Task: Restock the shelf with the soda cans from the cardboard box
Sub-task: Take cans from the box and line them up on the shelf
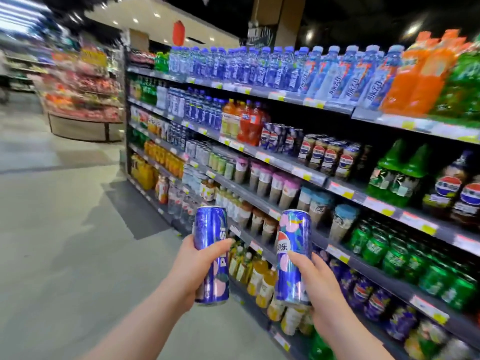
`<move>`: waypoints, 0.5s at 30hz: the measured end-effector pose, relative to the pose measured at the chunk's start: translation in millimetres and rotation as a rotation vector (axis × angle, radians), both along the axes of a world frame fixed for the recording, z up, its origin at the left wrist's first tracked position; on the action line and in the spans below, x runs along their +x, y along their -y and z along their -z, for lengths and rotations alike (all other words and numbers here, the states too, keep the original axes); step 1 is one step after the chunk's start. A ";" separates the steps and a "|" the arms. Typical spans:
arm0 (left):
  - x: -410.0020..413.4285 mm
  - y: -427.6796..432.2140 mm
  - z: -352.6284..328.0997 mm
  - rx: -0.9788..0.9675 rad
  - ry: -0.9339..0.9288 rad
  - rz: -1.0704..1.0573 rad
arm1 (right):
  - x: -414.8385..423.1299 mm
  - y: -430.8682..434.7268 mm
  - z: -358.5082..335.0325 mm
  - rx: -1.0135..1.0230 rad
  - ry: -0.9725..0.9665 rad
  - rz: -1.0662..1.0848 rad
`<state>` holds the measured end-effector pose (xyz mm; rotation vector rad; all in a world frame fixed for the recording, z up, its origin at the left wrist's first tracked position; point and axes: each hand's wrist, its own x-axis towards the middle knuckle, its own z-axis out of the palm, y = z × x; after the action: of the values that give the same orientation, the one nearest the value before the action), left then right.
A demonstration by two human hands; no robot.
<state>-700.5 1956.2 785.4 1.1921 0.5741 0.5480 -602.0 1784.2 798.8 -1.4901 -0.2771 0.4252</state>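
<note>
The left hand (193, 266) curled round a tall blue metal can (211, 237) lettered PEPSI; the right hand (320, 281) gripped a matching blue can (293, 268) showing the Pepsi globe and 乐. Both stood upright before the dark shelves (275, 161), below shelved Pepsi cans (324, 154)

Left can (211, 255): tall, slim, blue, pink fruit print, upright, held aloft. Right can (293, 258): matching, upright, near it. Shelf (311, 175): stocked, behind both.

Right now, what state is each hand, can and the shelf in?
left hand: grips a can
left can: upright, not yet shelved
right hand: grips a can
right can: upright, not yet shelved
shelf: stocked with drinks
cardboard box: out of view
</note>
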 end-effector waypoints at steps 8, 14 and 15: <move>104.0 -142.2 -25.5 0.086 0.006 -0.079 | 137.9 -152.2 -7.9 0.059 -0.025 -0.081; 179.2 -225.0 -31.3 0.094 0.009 -0.094 | 214.0 -239.9 -22.7 0.124 -0.070 -0.166; 192.1 -235.3 -31.5 0.084 0.012 -0.080 | 223.1 -251.5 -24.8 0.129 -0.087 -0.175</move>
<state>-508.4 2191.6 816.9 1.2483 0.5955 0.6525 -379.0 2035.7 823.5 -1.3226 -0.3613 0.5997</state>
